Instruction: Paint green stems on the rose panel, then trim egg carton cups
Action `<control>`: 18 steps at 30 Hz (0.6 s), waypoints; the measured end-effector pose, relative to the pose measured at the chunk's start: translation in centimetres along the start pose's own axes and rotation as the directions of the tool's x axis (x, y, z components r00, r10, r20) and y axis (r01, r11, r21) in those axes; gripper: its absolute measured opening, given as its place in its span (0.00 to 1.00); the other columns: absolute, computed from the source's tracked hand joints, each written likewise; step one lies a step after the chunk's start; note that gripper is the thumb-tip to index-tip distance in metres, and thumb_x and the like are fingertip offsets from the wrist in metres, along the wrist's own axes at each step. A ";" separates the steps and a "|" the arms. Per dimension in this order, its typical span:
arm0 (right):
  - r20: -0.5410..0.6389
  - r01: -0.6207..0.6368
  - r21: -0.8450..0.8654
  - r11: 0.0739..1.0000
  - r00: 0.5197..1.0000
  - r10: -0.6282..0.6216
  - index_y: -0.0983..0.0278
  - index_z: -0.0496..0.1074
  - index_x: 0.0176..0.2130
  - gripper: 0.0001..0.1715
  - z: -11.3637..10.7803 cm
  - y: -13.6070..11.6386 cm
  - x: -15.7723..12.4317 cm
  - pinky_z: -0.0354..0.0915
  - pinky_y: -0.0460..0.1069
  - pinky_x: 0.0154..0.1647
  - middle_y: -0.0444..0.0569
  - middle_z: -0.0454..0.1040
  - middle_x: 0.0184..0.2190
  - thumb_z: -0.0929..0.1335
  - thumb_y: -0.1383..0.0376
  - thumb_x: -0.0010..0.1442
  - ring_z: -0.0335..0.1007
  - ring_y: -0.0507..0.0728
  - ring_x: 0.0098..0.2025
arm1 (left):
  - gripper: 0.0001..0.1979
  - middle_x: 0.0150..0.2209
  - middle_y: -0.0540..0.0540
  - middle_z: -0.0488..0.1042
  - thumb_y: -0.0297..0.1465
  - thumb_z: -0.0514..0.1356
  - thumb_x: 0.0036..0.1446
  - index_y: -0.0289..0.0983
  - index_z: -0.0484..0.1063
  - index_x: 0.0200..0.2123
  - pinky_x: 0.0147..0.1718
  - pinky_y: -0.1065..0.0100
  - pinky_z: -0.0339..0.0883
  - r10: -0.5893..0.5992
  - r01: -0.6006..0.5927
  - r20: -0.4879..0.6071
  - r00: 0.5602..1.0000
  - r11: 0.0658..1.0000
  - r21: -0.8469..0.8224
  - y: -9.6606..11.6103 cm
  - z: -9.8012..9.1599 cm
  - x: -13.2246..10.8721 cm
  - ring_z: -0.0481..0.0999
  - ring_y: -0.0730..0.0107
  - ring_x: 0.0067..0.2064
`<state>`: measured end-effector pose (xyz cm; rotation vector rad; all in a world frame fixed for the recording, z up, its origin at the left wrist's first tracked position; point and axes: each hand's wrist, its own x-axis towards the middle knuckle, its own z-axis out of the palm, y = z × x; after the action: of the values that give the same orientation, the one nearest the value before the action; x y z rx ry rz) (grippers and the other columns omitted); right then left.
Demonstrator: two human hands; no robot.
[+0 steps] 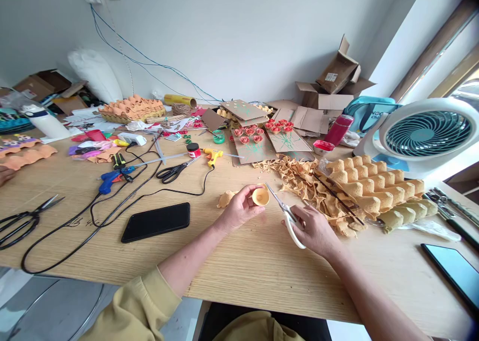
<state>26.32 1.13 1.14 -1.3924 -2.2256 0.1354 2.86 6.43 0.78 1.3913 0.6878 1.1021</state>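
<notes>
Between the thumb and fingers of my left hand (241,205) is a small yellow egg carton cup (261,196), its hollow turned up toward me. My right hand (312,229) grips white-handled scissors (287,210), their blades pointing at the cup's right edge. Whether the blades touch the cup I cannot tell. Just behind my left hand lies another egg carton piece (226,199), partly covered by the fingers. A heap of torn carton scraps (305,181) spreads beyond my right hand.
Stacked egg cartons (368,181) and a fan (422,131) stand to the right. A phone (156,222), black scissors (172,171), a yellow glue gun (213,156) and black cables lie left. Red paper flowers (249,132) sit on cardboard behind. Another person's hand (5,174) shows far left.
</notes>
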 end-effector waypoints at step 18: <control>0.034 0.018 0.001 1.000 0.999 -0.018 0.60 0.61 0.29 0.15 0.0 -0.2 0.1 0.59 0.49 0.35 0.43 0.68 0.23 0.63 0.57 0.66 0.64 0.54 0.27 | 0.27 0.52 0.40 0.74 0.34 0.72 0.47 0.36 0.68 0.49 0.56 0.60 0.67 0.007 -0.006 -0.031 0.999 0.999 0.040 0.0 0.0 0.0 0.74 0.60 0.54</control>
<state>26.15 1.18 1.28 -1.3791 -2.2650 0.1548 2.89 6.42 0.77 1.4133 0.7315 1.1227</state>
